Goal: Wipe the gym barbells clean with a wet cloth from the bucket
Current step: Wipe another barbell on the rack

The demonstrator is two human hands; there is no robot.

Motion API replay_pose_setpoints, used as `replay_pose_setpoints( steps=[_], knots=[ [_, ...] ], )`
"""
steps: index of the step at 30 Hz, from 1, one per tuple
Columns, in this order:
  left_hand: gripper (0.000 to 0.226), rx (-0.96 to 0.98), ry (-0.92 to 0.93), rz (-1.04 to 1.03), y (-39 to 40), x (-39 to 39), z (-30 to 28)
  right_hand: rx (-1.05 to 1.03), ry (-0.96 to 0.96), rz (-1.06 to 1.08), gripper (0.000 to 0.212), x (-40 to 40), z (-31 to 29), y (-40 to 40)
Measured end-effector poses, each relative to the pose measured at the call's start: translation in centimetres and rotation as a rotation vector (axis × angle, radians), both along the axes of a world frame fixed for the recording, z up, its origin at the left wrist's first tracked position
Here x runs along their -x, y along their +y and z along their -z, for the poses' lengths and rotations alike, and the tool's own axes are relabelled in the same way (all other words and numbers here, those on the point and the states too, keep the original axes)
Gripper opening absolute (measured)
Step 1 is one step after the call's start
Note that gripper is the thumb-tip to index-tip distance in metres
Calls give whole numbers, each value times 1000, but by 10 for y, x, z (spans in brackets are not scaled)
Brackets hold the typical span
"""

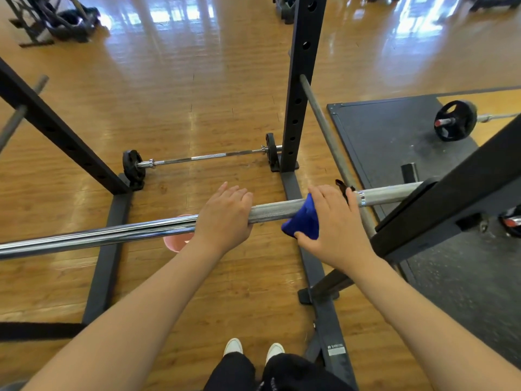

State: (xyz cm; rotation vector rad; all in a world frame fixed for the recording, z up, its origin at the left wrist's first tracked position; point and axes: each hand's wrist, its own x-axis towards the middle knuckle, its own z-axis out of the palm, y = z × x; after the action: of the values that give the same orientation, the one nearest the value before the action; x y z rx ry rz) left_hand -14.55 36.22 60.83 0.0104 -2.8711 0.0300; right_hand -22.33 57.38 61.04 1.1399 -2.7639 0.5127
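A chrome barbell [112, 235] lies across the black squat rack [301, 80], its right end resting on the rack's slanted arm. The left hand [225, 218] is laid over the bar where the smooth chrome meets the knurled section, fingers curled over the top and gripping it. Just to the right along the same bar, the right hand [335, 224] clasps a blue cloth [303, 221] wrapped around the knurled part, thumb underneath and fingers over the top. Under the bar, below the left hand, part of a pink bucket [176, 244] shows on the wooden floor [197, 94]. Beyond the bar, at the foot of the rack's far uprights, a second barbell [203, 158] with small black plates lies on the floor. To the right of the rack, a third loaded barbell [454, 121] sits on a dark rubber mat [394, 136]. Below the bar, white shoes [253, 348] and black trousers are visible.
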Motion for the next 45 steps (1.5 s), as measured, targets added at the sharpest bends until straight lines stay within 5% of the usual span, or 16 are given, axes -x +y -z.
replay_pose_setpoints(
  steps=[2,7,11,14,19,26,32,39,45],
  knots=[
    [37,-8,4,2,0,0,0,-48,49,24,83,-6,8,-1],
    [28,-26,15,10,-1,0,1,230,-16,12,51,7,-6,5],
    [27,-27,15,12,-1,0,1,420,27,273,44,-2,-10,1],
    [26,-22,20,12,0,-1,0,389,0,286,46,-22,6,-35],
    [29,-31,-13,1,-2,-1,-1,244,44,-62,50,-28,10,-39],
    [23,-25,-57,-20,2,0,-3,397,-60,432,47,2,5,17],
    [22,-8,-87,-26,3,-1,-8,246,19,53,54,-16,8,-19],
    [28,16,-114,-34,6,-1,-11,283,73,344,47,3,17,13],
    [21,70,-58,-16,6,-1,-11,286,126,138,53,-31,25,-38]
  ],
)
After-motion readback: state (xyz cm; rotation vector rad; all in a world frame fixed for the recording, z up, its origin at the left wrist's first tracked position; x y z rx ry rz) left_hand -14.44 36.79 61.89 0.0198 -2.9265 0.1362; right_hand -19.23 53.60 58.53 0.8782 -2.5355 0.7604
